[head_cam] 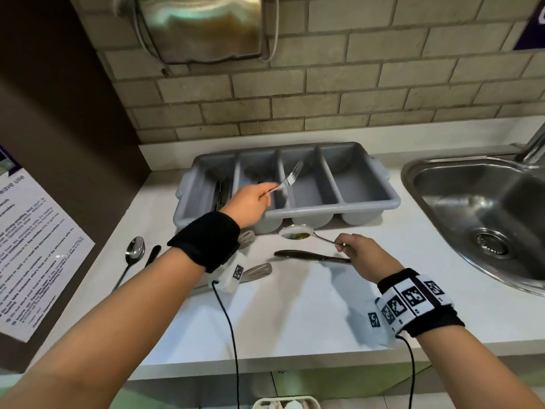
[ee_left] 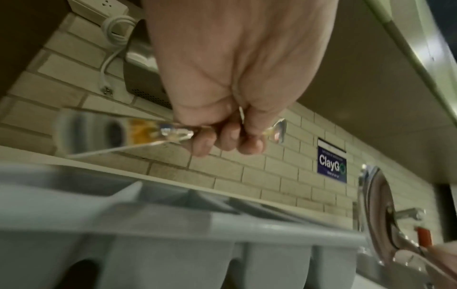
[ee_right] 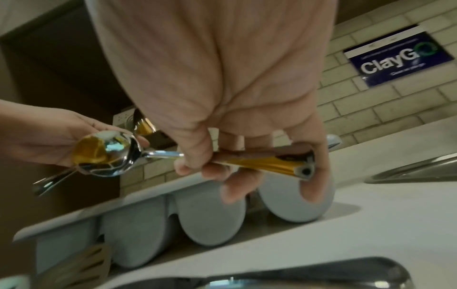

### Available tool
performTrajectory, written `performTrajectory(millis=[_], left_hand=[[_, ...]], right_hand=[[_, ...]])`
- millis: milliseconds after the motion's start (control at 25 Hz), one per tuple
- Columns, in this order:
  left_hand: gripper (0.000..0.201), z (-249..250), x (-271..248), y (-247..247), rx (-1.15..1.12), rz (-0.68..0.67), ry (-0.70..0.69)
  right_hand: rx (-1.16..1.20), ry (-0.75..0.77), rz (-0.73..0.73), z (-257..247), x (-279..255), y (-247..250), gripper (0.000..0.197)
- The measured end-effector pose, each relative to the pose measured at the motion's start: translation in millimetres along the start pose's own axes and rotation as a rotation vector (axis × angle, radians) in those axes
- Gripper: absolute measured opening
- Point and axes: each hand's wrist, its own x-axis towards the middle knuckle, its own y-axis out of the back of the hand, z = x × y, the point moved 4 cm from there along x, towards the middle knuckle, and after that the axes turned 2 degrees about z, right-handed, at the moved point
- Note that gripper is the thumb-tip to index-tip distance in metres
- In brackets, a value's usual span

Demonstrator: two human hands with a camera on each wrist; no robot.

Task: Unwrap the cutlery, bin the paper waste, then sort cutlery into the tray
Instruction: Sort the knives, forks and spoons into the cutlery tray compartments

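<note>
A white countertop (head_cam: 295,305) carries a grey four-compartment tray (head_cam: 365,199) at the far side, a knife (head_cam: 309,255) near its front, a spoon (head_cam: 134,252) at the left, and two fork heads (head_cam: 259,271) between them

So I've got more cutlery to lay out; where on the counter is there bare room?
Bare counter lies between the forearms, near the front edge, and between the knife and the sink. Left of the tray it is crowded: a spoon and forks lie there.
</note>
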Motion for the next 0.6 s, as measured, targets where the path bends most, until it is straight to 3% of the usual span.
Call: performTrajectory(millis=[120, 400, 480, 600], left_hand=[[0.046, 16, 41, -15, 0.024, -0.107, 0.109], [0.018, 33, 104, -54, -0.02, -0.21, 0.292], [0.028, 32, 115, -60, -0.168, -0.195, 0.34], [0.039, 27, 117, -64, -0.213, -0.163, 0.325]], right_hand=[[0.107, -0.032, 0.111, 4, -3, 20, 0.017], [0.318, -0.08, 0.372, 19, -3, 49, 0.019], [0.371, -0.131, 0.391, 22, 0, 52, 0.022], [0.393, -0.186, 0.386, 24, 4, 53, 0.025]])
